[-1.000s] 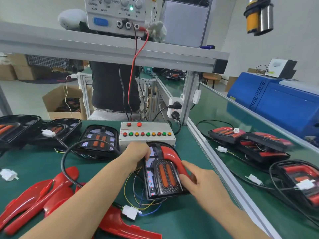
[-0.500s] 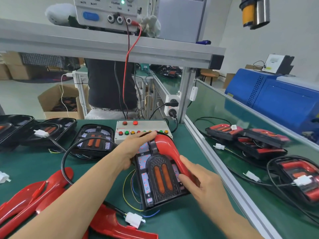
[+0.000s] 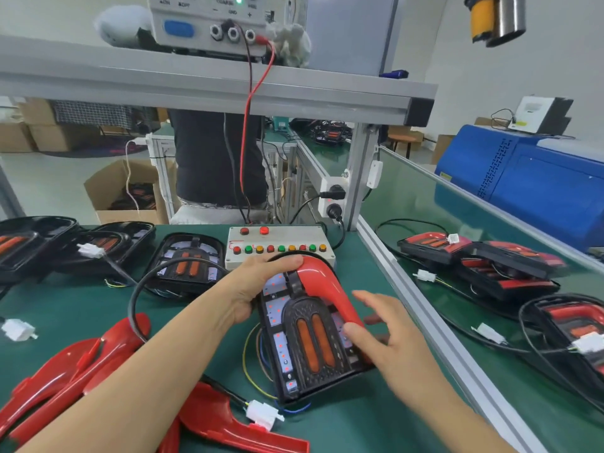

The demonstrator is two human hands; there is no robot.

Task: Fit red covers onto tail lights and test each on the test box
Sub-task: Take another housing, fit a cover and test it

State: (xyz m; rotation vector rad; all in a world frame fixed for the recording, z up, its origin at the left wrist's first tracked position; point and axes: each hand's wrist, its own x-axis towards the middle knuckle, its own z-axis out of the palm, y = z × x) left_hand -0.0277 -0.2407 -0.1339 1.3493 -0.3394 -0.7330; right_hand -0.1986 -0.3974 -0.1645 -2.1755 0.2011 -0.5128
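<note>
With the tail light (image 3: 310, 331) gripped by the left hand (image 3: 258, 286), the red cover (image 3: 323, 286) has just been released by the right hand (image 3: 389, 335), now spread wide, suggesting seating is done.

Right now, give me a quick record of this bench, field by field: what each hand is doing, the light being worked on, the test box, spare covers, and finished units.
left hand: grips the top left edge of the tail light, fingers over its top
right hand: open, thumb resting by the cover's lower end
tail light: flat on the green mat, small red LEDs lit
red cover: on the light's upper right side
test box: just behind the light
spare red covers: lower left
covered tail lights: right bench
</note>
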